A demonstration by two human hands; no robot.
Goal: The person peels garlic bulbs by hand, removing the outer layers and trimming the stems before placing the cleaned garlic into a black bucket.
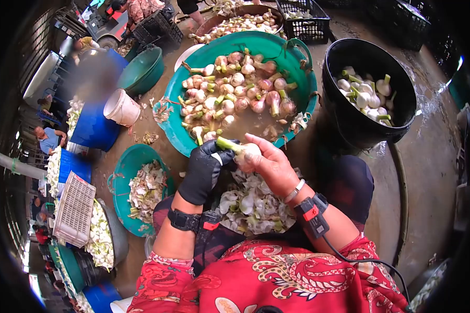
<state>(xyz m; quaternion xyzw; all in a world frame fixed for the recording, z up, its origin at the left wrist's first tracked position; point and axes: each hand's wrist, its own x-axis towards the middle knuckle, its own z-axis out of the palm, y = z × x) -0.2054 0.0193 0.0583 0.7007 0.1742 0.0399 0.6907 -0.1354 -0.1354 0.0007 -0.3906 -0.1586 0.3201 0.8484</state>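
Observation:
Between my two hands is a garlic bulb (245, 154) with a short green stem, held above my lap. My left hand (206, 169), in a black glove, is closed around the stem end. My bare right hand (277, 166) grips the bulb's other side with thumb and fingers. Just beyond them stands a green tub (180, 125) of murky water with many unpeeled, purplish garlic bulbs (237, 79). Below my hands, a pile of loose garlic skins (256, 203) lies between my knees.
To the right stands a black bucket (344, 125) of peeled white garlic. A teal basin (121, 172) of skins sits at left, near a white bucket (121, 107) and a plastic crate (74, 208). A hose (402, 193) crosses the wet floor. Other people work at the far left and back.

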